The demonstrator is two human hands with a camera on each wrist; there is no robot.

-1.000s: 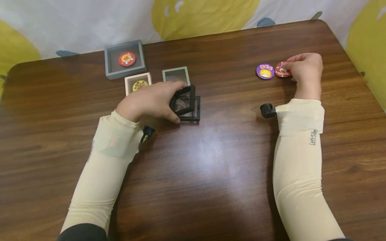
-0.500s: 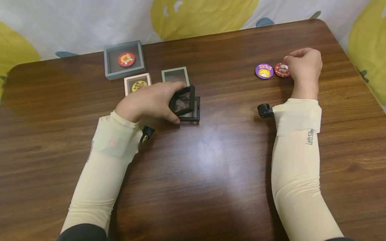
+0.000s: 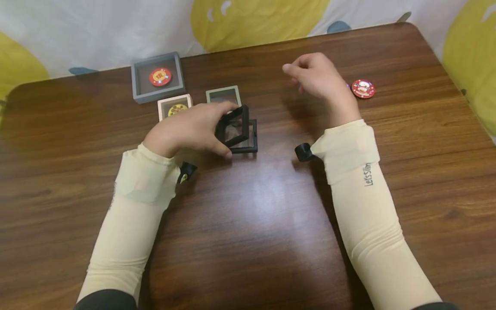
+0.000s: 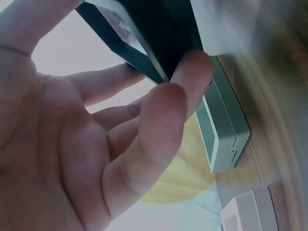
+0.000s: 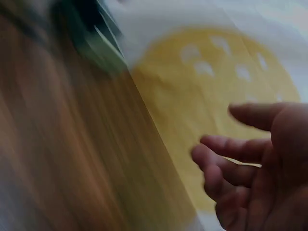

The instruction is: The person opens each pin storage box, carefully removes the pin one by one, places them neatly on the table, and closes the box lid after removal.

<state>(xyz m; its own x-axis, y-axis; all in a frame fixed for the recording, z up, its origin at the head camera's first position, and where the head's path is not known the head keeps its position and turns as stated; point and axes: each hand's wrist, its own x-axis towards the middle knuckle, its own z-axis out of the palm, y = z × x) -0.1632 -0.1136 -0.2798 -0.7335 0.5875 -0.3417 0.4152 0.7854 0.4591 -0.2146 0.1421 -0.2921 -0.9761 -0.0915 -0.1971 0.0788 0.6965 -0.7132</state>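
A black display frame (image 3: 251, 137) stands parted like a clamshell on the table. My left hand (image 3: 190, 129) grips its raised upper half, thumb and fingers at the edges, and the clear film shows through. In the left wrist view the dark frame (image 4: 168, 33) sits between the fingertips. My right hand (image 3: 315, 77) is over the table to the right of the frame, fingers loosely bent and nothing between them. A red round chip (image 3: 363, 88) with a cartoon print lies just past that wrist. A purple disc beside it is almost wholly hidden behind the wrist.
Behind the left hand stand a grey frame (image 3: 137, 92) with a red chip (image 3: 160, 77) in it, a pink frame (image 3: 162, 103) with a yellow chip (image 3: 177, 109), and a green frame (image 3: 222, 92). A patterned curtain (image 3: 116, 30) hangs along the table's back edge.
My right hand has left the red chip and swung left toward the black frame, covering the purple disc. The left hand keeps its grip on the black frame, nearly still.
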